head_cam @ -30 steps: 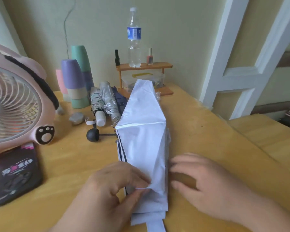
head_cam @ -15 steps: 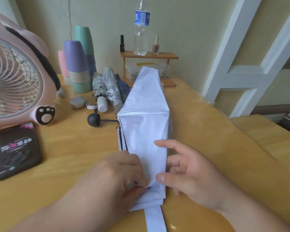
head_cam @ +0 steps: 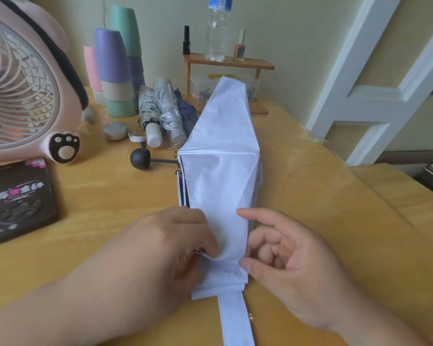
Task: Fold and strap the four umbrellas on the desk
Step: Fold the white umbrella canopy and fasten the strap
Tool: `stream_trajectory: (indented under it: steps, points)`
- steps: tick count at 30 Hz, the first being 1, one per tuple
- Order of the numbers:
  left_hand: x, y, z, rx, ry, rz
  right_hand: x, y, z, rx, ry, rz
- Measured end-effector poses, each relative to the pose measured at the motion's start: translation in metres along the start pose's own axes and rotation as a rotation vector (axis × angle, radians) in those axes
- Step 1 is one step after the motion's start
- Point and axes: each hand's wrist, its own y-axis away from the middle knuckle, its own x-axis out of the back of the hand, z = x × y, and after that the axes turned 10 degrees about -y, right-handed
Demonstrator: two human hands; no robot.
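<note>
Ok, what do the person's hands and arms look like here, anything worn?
The left hand and right hand are bare: no gloves or rings visible; the right thumbnail looks short and unpainted. The left forearm and right forearm show no sleeve, watch or bracelet within the frame.
</note>
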Motion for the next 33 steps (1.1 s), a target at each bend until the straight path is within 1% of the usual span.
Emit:
stream_trajectory:
  steps: [2, 4, 7, 9, 12, 15, 17, 21, 24, 27, 30, 33]
  points:
    - [0.002, 0.0, 0.003, 0.022, 0.033, 0.044, 0.002, 0.001, 0.0, 0.025, 0.017, 0.004]
    - [0.005, 0.0, 0.007, 0.08, 0.052, 0.096, 0.002, 0.002, 0.002, 0.045, 0.025, 0.0]
    - [0.01, 0.0, 0.012, 0.148, 0.033, 0.147, 0.0, 0.002, 0.002, 0.077, 0.019, 0.003]
    - [0.012, 0.002, 0.014, 0.169, 0.052, 0.154, -0.001, 0.001, 0.003, 0.093, 0.007, 0.011]
    - [0.011, 0.003, 0.015, 0.272, 0.094, 0.126, 0.0, 0.001, 0.002, 0.108, -0.017, 0.031]
    - [0.008, 0.001, 0.018, 0.372, 0.1, 0.173, -0.001, 0.002, 0.002, 0.121, -0.019, 0.03]
    - [0.006, -0.001, 0.021, 0.425, 0.15, 0.189, -0.002, 0.002, 0.002, 0.129, -0.018, 0.021]
    - [0.003, -0.002, 0.025, 0.497, 0.287, 0.115, -0.003, 0.002, 0.003, 0.135, -0.016, 0.021]
    - [0.006, -0.002, 0.023, 0.523, 0.285, 0.085, -0.003, 0.002, 0.003, 0.139, -0.018, 0.014]
    - [0.009, 0.001, 0.022, 0.54, 0.207, 0.045, -0.003, 0.002, 0.005, 0.15, 0.017, -0.008]
    - [0.01, 0.002, 0.023, 0.506, 0.079, -0.018, -0.001, 0.004, 0.009, 0.161, 0.079, -0.004]
    - [0.01, 0.003, 0.023, 0.436, 0.024, -0.052, 0.0, 0.003, 0.012, 0.201, 0.163, -0.01]
